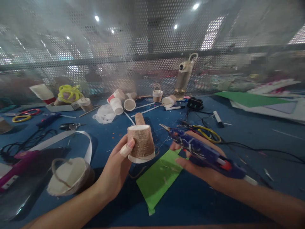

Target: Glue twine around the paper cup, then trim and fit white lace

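My left hand (120, 162) grips a small paper cup (141, 143) wound with brown twine, its white rim showing along the lower edge. One finger of that hand shows above the cup, and the thumb has a pale wrap around it. In my right hand (202, 162) is a blue hot glue gun (200, 148) with a red part toward its rear. Its metal nozzle points left toward the cup, apart from it. Below both hands lies a green sheet (160, 178) on the blue table (114, 206). A twine-wrapped basket (71, 176) with a loop handle stands left of my left arm.
Paper cups (116, 103) lie near crumpled white plastic (105, 114). A tall bottle (183, 79) stands against the perforated metal screen (143, 41). Yellow-handled scissors (208, 133) lie behind my right hand. Left are red-handled scissors (30, 112) and another blue glue gun (49, 120).
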Demonstrator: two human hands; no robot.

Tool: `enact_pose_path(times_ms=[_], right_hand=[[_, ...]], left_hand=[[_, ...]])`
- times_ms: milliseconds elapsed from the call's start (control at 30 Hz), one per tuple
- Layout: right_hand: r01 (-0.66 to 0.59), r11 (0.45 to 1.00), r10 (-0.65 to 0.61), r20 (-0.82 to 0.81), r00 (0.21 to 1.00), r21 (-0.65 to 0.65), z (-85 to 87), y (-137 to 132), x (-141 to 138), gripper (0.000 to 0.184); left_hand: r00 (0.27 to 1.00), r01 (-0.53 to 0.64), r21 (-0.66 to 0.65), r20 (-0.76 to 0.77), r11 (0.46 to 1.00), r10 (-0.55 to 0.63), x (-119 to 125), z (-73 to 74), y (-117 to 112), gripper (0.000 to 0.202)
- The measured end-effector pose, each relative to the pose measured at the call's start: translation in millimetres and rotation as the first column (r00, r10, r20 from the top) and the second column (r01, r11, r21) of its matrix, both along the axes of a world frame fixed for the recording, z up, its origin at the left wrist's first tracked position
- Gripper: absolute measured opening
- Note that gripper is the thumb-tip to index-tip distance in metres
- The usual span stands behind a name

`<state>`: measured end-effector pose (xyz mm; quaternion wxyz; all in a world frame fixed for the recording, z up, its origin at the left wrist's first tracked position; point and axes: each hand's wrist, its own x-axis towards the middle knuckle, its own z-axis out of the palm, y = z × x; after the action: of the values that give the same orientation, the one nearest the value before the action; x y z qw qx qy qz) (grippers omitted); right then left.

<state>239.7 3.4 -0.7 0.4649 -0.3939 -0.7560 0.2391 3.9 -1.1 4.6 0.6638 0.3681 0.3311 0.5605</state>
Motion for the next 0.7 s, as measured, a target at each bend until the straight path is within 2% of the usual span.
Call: enact_pose_path(times_ms=[67,100,267,400,533,700], right_hand=[[-0.069,0.994,0.06,-0.103,0.993,-0.084,-5.5,2,-10,0.042],[-0.105,0.987,0.087,-0.144,0.986,-0.12,-8.0,4,-15,0.045],[-0.205,0.929,0.13,-0.248,0.96,-0.308,-12.7,8,-27,0.029],[-0.233,0.932,0.158,-0.267,0.951,-0.276,-12.3,6,-28,0.015],[-0.203,0.955,0.148,-0.246,0.958,-0.217,-7.5,2,-28,0.013],[-0.231,0.956,0.197,-0.188,0.962,-0.183,-1.4,1,-24,0.013]], left_hand=[[1.0,0.015,0.005,-0.002,1.0,-0.015,0,0.0,0,0.043],[1.0,0.025,-0.001,-0.007,1.0,-0.025,0,0.2,-1,0.043],[0.996,0.072,-0.049,-0.054,0.996,-0.074,0,2.6,-3,0.041],[0.996,0.053,-0.05,-0.074,0.997,-0.057,1,2.5,-3,0.041],[0.997,0.039,-0.045,-0.071,0.998,-0.042,2,0.5,-1,0.036],[0.994,0.02,-0.04,-0.102,0.999,-0.024,1,-0.5,-1,0.034]])
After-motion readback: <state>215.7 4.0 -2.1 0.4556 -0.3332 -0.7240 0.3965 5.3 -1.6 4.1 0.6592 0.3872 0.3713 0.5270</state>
